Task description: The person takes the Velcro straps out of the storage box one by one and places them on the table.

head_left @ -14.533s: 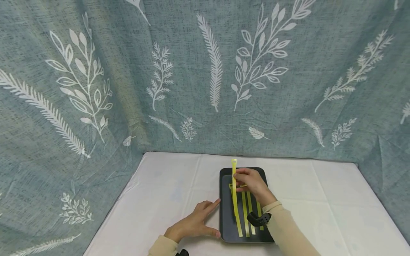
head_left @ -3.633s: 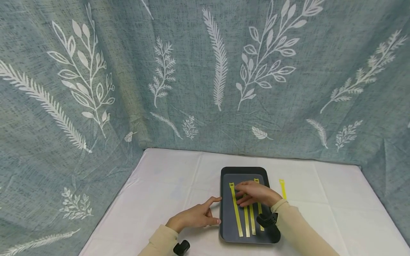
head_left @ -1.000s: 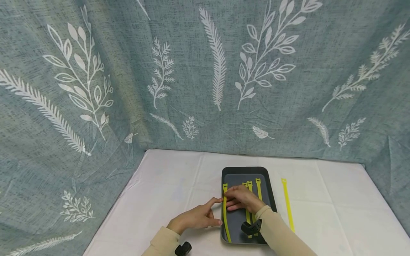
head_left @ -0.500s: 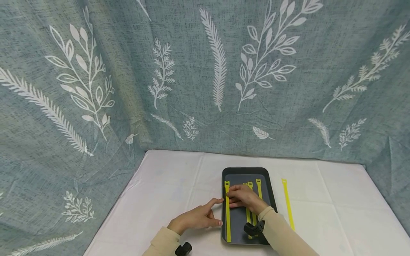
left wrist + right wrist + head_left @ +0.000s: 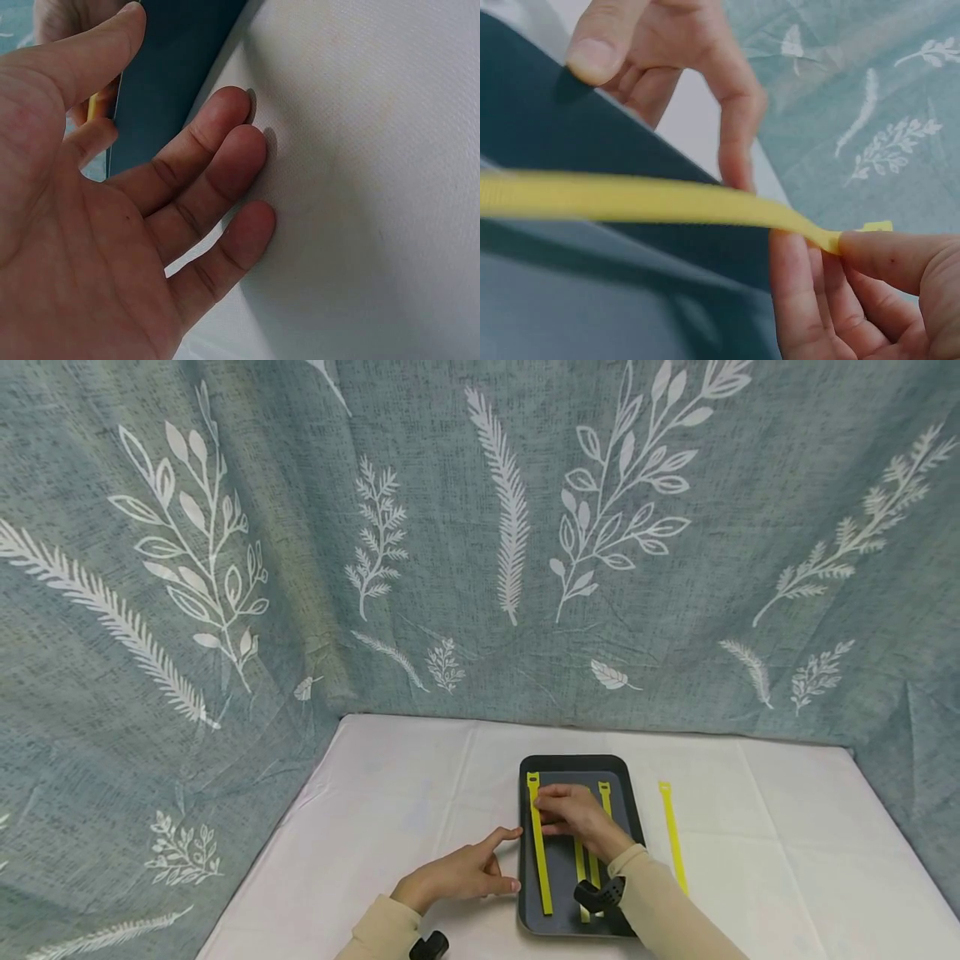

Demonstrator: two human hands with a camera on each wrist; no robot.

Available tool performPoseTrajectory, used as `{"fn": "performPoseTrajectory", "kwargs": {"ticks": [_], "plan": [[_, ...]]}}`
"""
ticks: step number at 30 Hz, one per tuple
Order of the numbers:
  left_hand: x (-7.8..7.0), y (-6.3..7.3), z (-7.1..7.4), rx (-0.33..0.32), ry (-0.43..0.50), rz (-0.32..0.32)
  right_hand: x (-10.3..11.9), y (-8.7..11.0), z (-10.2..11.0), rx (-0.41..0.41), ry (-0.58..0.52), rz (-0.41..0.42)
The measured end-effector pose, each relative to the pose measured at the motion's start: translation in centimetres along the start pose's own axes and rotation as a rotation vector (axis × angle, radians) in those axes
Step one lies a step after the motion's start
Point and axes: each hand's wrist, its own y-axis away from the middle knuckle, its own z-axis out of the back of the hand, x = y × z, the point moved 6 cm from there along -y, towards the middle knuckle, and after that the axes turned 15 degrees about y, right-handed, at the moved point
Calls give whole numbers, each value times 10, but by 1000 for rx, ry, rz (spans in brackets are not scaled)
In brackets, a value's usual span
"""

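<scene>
Over tray (image 5: 570,763) | right grip (image 5: 576,811) pinches yellow strap (image 5: 541,856) | inner straps (image 5: 581,867) part-hidden

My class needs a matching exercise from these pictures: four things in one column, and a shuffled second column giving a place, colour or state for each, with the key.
Column one
1. left hand
2. tray
3. right hand
4. backdrop cloth

Column two
A. pinching a yellow strap
B. blue-green with white leaf prints
C. touching the tray's left edge
D. dark, lying on the white tablecloth

Pairs: 1-C, 2-D, 3-A, 4-B
</scene>
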Motion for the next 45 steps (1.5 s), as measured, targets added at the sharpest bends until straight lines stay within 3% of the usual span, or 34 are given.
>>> {"fn": "performPoseTrajectory", "kwargs": {"ticks": [8, 17, 33, 45], "plan": [[-1, 1, -1, -1, -14, -13, 14, 4, 11, -21, -40, 32], [-1, 0, -2, 3, -12, -24, 32, 10, 29, -16, -9, 90], [0, 1, -2, 15, -5, -39, 59, 19, 75, -21, 15, 140], [1, 1, -3, 19, -9, -44, 69, 25, 105, -68, 89, 104]]}}
